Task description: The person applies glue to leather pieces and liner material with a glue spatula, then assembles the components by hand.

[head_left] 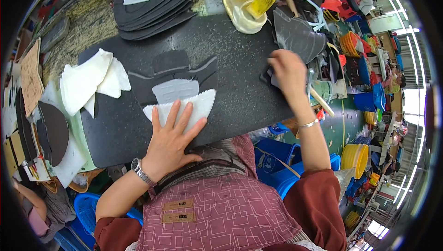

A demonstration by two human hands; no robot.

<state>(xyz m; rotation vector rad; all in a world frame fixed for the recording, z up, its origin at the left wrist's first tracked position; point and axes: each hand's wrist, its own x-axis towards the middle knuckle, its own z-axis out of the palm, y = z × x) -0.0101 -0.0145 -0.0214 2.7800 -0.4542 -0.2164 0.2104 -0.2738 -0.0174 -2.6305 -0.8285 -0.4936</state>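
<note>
My left hand [174, 133] lies flat with fingers spread on a white curved piece with a serrated upper edge [203, 103]. This piece overlaps a dark grey flat cut piece [210, 73] that has a lighter grey patch [175, 89] in its middle. A small dark piece with a rounded top [170, 60] lies just above it. My right hand [290, 73] hovers with bent fingers at the board's right side, beside small dark pieces [269, 76]. Its fingertips are blurred, so I cannot see whether they hold anything.
The black board [240, 98] carries white fabric pieces [92, 80] at left and stacked dark pieces [152, 13] at the back. A glue-crusted pot [249, 22] with a yellow-coated brush [264, 4] stands back right, near more dark pieces [297, 36]. Blue bins [277, 158] stand below.
</note>
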